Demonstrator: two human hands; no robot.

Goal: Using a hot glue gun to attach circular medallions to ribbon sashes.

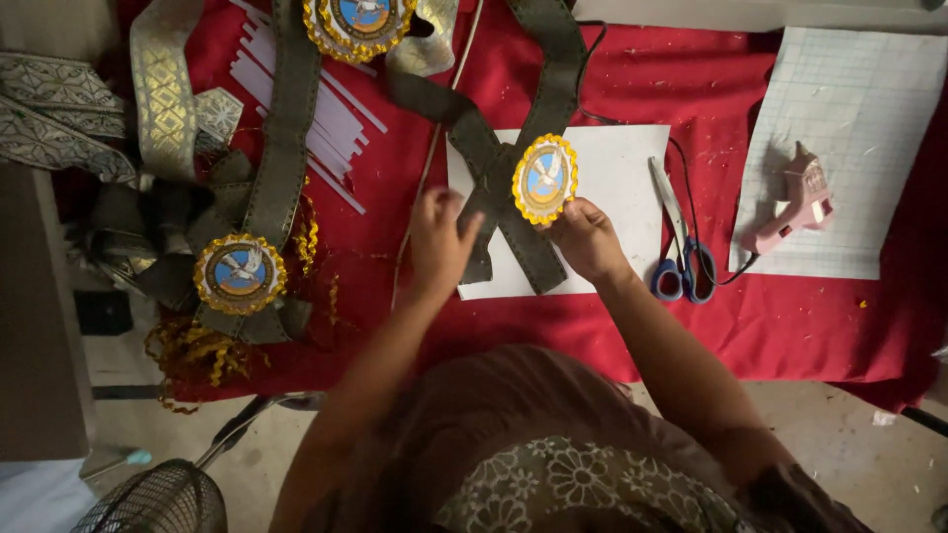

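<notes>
Head view: right hand (585,237) pinches the round badge (545,178) by its lower edge, over the crossed ribbon (504,212) on white paper (617,173). Left hand (439,242), fingers closed, pins the ribbon. Judgement: keep the crossing flat and centre the badge squarely before pressing.

My right hand (589,240): round yellow-rimmed blue badge (544,179) | by my left hand (437,247): olive-green felt sash (494,188) | under both: red tablecloth (632,89)

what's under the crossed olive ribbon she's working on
A white sheet lies under the ribbon, on the red cloth. The round badge sits on top at the crossing. The paper beneath the ribbon and hands is covered.
</notes>
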